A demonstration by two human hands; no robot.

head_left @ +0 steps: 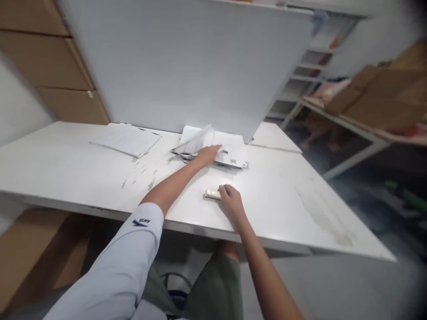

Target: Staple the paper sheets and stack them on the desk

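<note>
- Near the table's (pixel 273 191) middle, my right hand (pixel 231 200) is wrapped round one end of a pale, shiny, stapler-like tool (pixel 212 194).
- At twelve o'clock, my left hand (pixel 207 155) touches papers (pixel 236 144); its grip I cannot tell.
- Ten o'clock: brown boxes (pixel 62 62), contents hidden.

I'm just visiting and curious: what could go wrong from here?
The left hand is at a pile of papers with a sheet raised, so pages might crease or slip out of line. The right hand holds a pale tool, perhaps a stapler; it might pinch if squeezed carelessly.
</note>
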